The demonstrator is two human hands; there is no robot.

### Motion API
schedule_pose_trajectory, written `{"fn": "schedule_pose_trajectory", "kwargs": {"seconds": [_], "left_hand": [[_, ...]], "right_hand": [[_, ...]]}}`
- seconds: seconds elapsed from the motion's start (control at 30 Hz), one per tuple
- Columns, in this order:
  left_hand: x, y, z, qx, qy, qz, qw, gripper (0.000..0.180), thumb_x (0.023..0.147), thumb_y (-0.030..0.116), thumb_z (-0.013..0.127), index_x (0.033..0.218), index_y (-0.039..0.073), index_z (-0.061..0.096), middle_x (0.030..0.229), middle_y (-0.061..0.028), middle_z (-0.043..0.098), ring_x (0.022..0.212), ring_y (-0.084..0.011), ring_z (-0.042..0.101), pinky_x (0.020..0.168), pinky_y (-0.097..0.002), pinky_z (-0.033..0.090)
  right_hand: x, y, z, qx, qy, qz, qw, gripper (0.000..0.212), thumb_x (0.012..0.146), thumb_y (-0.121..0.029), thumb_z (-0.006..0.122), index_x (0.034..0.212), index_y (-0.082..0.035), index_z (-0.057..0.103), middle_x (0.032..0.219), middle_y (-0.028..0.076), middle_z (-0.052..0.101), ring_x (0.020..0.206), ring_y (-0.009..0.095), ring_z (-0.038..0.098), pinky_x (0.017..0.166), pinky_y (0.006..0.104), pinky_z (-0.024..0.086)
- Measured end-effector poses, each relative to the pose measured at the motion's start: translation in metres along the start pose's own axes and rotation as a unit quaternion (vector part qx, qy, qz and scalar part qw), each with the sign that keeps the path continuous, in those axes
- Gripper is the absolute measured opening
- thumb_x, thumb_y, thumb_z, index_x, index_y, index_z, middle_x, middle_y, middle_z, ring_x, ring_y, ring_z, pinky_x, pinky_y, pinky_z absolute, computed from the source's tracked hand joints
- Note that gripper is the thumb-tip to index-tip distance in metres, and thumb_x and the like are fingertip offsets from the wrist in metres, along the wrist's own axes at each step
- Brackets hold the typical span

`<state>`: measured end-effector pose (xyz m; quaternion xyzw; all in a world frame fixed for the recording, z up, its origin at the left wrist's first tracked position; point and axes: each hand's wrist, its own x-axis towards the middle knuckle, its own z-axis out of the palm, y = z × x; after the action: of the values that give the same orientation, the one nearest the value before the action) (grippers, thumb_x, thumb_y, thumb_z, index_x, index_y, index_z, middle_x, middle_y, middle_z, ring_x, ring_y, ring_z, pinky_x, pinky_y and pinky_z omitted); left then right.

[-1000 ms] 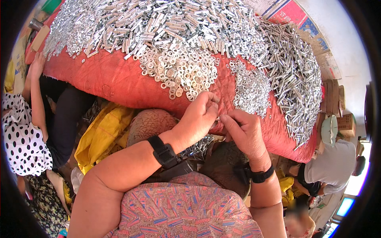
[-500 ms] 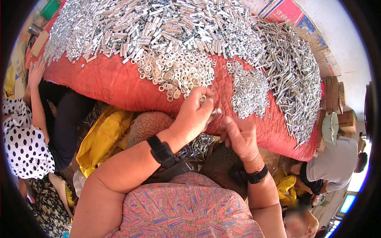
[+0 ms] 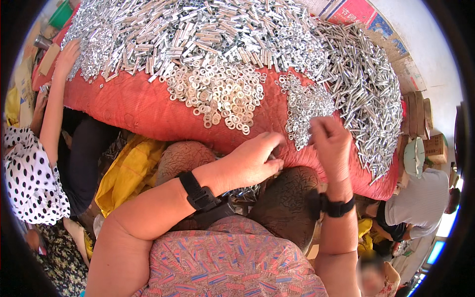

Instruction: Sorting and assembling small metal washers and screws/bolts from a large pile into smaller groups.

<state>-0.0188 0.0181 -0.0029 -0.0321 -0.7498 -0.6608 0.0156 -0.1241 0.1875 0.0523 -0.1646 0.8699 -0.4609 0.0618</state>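
My left hand (image 3: 260, 157) is closed, thumb against fingers, just off the near edge of a red cloth-covered mound (image 3: 143, 106). A small metal fastener shows only as a grey bit between its fingers. My right hand (image 3: 332, 148) is over the lower edge of a pile of small silvery rings (image 3: 309, 106), its fingertips pinched together. Whatever is in that pinch, if anything, cannot be made out. Left of those rings lies a pile of larger flat washers (image 3: 217, 94).
Metal sleeves (image 3: 198, 29) cover the mound's far side, and longer metal bolts (image 3: 366, 94) its right side. A person in a polka-dot top (image 3: 34, 173) reaches onto the mound at left. Another person in a grey shirt (image 3: 418, 203) sits at right. A yellow sack (image 3: 128, 171) lies below the mound.
My right hand has moved away from my left, up and right to the small rings. My left hand has turned and lowered slightly. The person at left has reached farther onto the mound.
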Motion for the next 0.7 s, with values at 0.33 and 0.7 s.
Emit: {"fn": "schedule_pose_trajectory", "kwargs": {"seconds": [0.33,0.7], "left_hand": [[0.103,-0.001,-0.043,0.309,0.200,0.053,0.928,0.027,0.088,0.009,0.060,0.113,0.001,0.055,0.098,-0.0236,0.055,0.089,-0.0410,0.058,0.078,-0.0462,0.048],[0.149,-0.025,-0.044,0.467,0.161,0.052,0.868,0.014,0.088,0.013,0.056,0.100,0.005,0.057,0.096,-0.0201,0.056,0.082,-0.0384,0.061,0.071,-0.0477,0.051]], "right_hand": [[0.082,0.104,-0.074,-0.504,0.160,0.011,0.849,0.026,0.085,-0.026,0.064,0.086,-0.001,0.058,0.092,0.019,0.064,0.083,0.042,0.062,0.071,0.0505,0.048],[0.077,0.110,-0.077,-0.365,0.229,-0.107,0.896,0.017,0.082,-0.016,0.064,0.085,0.002,0.062,0.080,0.019,0.063,0.073,0.037,0.063,0.064,0.0438,0.049]]}}
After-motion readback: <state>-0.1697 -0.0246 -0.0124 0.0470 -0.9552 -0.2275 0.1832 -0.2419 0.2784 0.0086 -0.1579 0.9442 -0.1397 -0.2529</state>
